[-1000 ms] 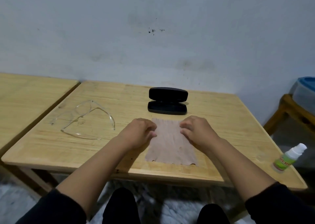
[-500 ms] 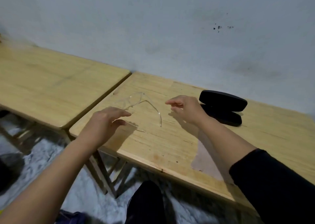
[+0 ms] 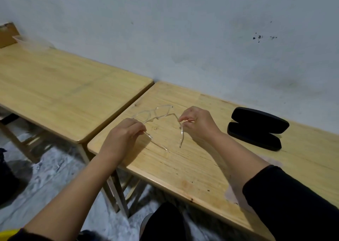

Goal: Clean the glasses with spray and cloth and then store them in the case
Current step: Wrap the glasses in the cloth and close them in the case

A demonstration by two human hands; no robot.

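Clear-framed glasses (image 3: pixel 156 112) lie with their temples spread at the left end of the wooden table (image 3: pixel 183 167). My left hand (image 3: pixel 124 132) pinches the left temple and my right hand (image 3: pixel 198 123) pinches the right temple. An open black glasses case (image 3: pixel 256 128) sits to the right of my right hand, near the wall. Only a small corner of the pinkish cloth (image 3: pixel 230 195) shows under my right sleeve. The spray bottle is out of view.
A second wooden table (image 3: pixel 64 90) stands to the left, a narrow gap away, with a clear plastic tray (image 3: pixel 31 42) at its far end. A grey wall (image 3: pixel 183 39) runs behind both tables. My dark-clad knees show below the table's front edge.
My view has swung left. Both hands left the cloth, reached over to the glasses and closed on the two temples.
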